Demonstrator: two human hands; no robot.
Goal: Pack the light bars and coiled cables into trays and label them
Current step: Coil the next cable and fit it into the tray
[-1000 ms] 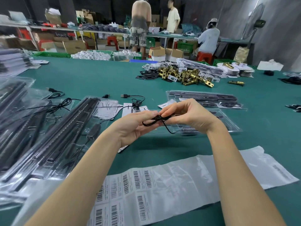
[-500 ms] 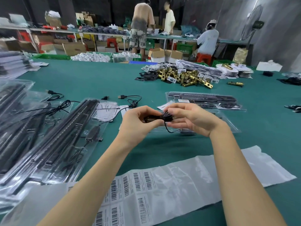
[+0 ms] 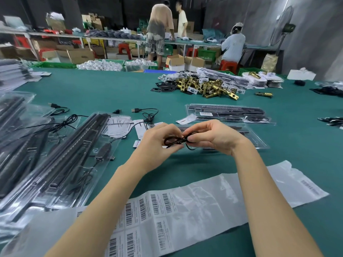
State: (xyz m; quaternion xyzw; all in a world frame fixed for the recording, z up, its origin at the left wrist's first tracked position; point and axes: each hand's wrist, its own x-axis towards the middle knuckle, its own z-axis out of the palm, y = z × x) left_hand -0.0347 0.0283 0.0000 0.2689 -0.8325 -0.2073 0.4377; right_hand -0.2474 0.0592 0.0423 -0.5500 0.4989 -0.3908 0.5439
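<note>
Here the left hand (image 3: 157,140) and the right hand (image 3: 209,137) meet above the green felt-covered table (image 3: 115,86), both with fingers curled around a thin black coiled cable (image 3: 176,140); the left fingers pinch one loop of it while the right fingertips pinch the other end, and a short loop hangs below between them. The cable is held in the air just over a clear plastic tray (image 3: 258,141) that lies on the table under the hands, with dark bars showing faintly inside it. Beyond that, a second clear plastic tray holding long black light bars (image 3: 228,113) lies flat, with a small white label on it. To the left sits a sloping pile of clear trays filled with black light bars and cables (image 3: 55,156), and loose black USB cables (image 3: 146,113) trail across the table near it. Close to the person, a long white backing sheet with barcode stickers (image 3: 154,206) stretches across the near edge. Farther off lies a heap of brass-coloured metal latches (image 3: 207,87). Three people stand or sit at benches in the background.
</note>
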